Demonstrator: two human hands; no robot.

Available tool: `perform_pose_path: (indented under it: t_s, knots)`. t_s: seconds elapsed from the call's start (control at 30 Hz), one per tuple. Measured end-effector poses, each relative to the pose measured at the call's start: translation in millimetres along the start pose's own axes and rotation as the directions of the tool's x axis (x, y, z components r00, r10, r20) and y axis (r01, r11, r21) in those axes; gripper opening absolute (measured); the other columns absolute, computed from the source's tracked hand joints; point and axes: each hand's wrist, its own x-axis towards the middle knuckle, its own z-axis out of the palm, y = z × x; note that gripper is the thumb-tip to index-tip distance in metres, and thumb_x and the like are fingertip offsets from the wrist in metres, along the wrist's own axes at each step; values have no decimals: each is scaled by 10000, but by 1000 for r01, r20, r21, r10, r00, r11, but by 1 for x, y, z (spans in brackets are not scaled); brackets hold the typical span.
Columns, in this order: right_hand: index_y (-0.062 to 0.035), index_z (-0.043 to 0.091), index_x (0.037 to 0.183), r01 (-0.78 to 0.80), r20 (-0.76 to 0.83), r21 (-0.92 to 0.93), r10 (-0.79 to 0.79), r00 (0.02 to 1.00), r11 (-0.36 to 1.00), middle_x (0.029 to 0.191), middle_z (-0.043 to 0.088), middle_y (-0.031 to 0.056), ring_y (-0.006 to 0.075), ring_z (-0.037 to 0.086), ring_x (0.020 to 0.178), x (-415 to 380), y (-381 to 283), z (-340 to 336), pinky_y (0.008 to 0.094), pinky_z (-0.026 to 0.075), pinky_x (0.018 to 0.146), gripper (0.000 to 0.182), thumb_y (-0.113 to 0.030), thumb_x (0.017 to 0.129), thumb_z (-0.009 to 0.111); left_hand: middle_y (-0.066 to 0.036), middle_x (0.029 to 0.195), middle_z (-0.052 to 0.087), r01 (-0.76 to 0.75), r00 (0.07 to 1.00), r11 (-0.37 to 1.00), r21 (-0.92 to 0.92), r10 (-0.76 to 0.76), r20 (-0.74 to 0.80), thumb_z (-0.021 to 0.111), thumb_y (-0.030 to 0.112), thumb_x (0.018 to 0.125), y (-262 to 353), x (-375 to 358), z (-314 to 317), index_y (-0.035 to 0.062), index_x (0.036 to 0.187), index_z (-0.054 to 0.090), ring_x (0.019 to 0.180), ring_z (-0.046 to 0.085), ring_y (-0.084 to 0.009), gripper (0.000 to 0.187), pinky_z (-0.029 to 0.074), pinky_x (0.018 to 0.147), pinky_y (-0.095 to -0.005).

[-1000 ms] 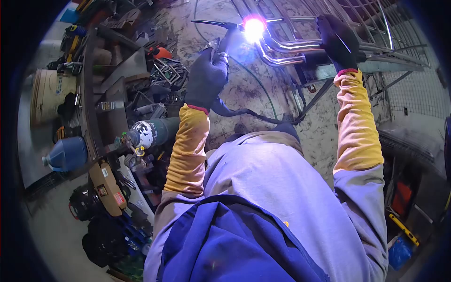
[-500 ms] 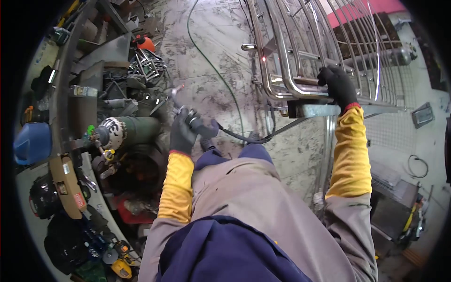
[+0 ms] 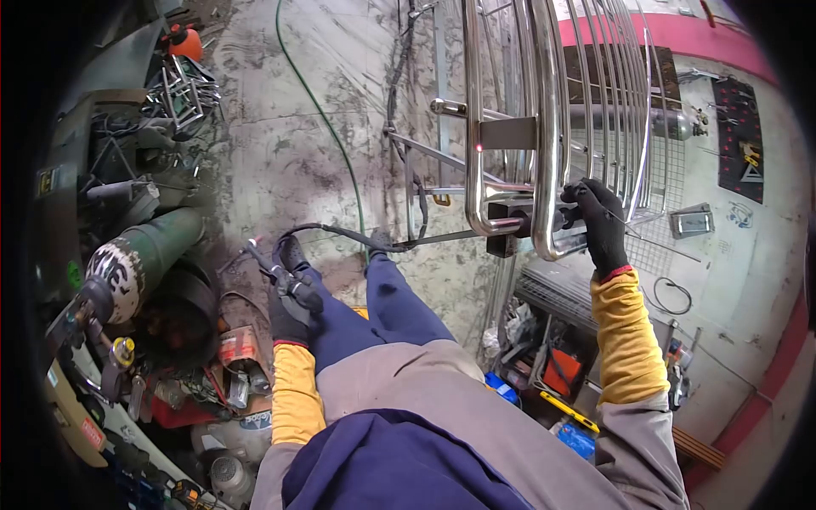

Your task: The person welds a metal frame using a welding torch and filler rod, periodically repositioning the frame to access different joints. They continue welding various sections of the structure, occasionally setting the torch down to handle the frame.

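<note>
My left hand (image 3: 291, 308), in a dark glove, is closed around a welding torch (image 3: 270, 265) beside my left leg. The torch tip points up and away, and a dark cable loops from it. To the right stands a frame of polished bent metal tubes (image 3: 548, 127). A small red glow shows on its left tube, by a flat plate (image 3: 508, 133) joining two tubes. My right hand (image 3: 602, 228), also gloved, is at the frame's near right corner with fingers curled. A thin metal rod (image 3: 671, 246) runs out from its fingers toward the right.
A green hose (image 3: 316, 102) crosses the floor ahead. At left lie a green gas cylinder (image 3: 161, 242) and a pile of metal scraps (image 3: 185, 93). A yellow level (image 3: 568, 411) and other tools are low on the right. Another cylinder (image 3: 676, 121) lies behind the frame.
The view has swung right, showing more floor and tools there. My left hand has lowered beside my leg with the torch. My right hand stays at the frame, and a thin rod now shows.
</note>
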Motion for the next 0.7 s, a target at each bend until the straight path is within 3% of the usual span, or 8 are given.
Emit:
perform_pose_path:
  t_s: [0.3, 0.37, 0.47, 0.53, 0.57, 0.63, 0.67, 0.7]
  knots:
    - [25, 740, 1071, -9, 8, -28, 9, 1000, 1000, 908, 745, 69, 125, 655, 728, -2, -6, 1, 276, 531, 659, 298, -258, 1029, 656, -64, 950, 652, -50, 992, 957, 287, 81, -97, 686, 252, 1045, 85, 21, 83, 89, 1203, 594, 744, 662, -191, 245, 557, 621, -315]
    - [25, 741, 1073, 8, 15, -6, -8, 1000, 1000, 906, 746, 67, 121, 657, 731, -1, -3, 1, 273, 529, 660, 305, -265, 1029, 658, -57, 957, 652, -252, 968, 920, 299, 240, 77, 693, 257, 1046, 112, 14, 139, 84, 1185, 605, 750, 663, -184, 239, 550, 637, -297]
    - [11, 747, 1073, -13, -44, 30, 15, 999, 999, 916, 748, 51, 112, 663, 743, 0, 4, 2, 273, 517, 656, 312, -283, 1025, 654, -46, 971, 652, -337, 934, 865, 371, 258, 247, 690, 253, 1050, 175, -17, 238, 67, 1229, 614, 763, 654, -171, 269, 552, 667, -306]
    - [7, 749, 1072, 16, -61, 55, -13, 998, 998, 915, 747, 43, 110, 662, 743, 2, 6, 1, 274, 514, 659, 306, -279, 1023, 654, -106, 1226, 683, -539, 835, 688, 485, 363, 413, 636, 366, 1067, 206, -39, 290, 36, 1434, 570, 1031, 702, -227, 498, 587, 861, -331]
    - [4, 751, 1071, 33, -74, 54, -29, 997, 998, 914, 746, 36, 108, 661, 743, 0, 8, 2, 276, 512, 661, 300, -276, 1021, 653, -106, 1226, 683, -546, 831, 671, 502, 360, 423, 636, 366, 1067, 219, -41, 304, 36, 1434, 570, 1031, 702, -227, 498, 587, 861, -331]
    - [5, 758, 1060, 65, -139, 61, -56, 989, 996, 870, 736, 36, 127, 664, 743, 1, 10, 6, 295, 513, 682, 325, -299, 1011, 654, -129, 1326, 676, -846, 478, 72, 528, 540, 693, 622, 349, 1079, 250, -36, 334, 41, 1463, 571, 1144, 692, -225, 496, 563, 945, -304]
    - [1, 761, 1068, 102, -161, 24, -97, 982, 994, 841, 730, 47, 135, 665, 739, 2, 14, 6, 308, 515, 686, 334, -308, 1008, 651, -129, 1326, 676, -847, 473, 48, 529, 522, 710, 622, 349, 1079, 268, -36, 348, 41, 1463, 571, 1144, 692, -225, 496, 563, 945, -304]
    - [-3, 763, 1077, 131, -184, -13, -131, 974, 991, 813, 725, 58, 143, 667, 734, 2, 17, 6, 322, 517, 689, 343, -318, 1004, 647, -146, 1349, 668, -866, 489, 401, 298, 557, 671, 604, 303, 1085, 287, -38, 362, 28, 1457, 579, 1168, 685, -228, 463, 560, 976, -308]
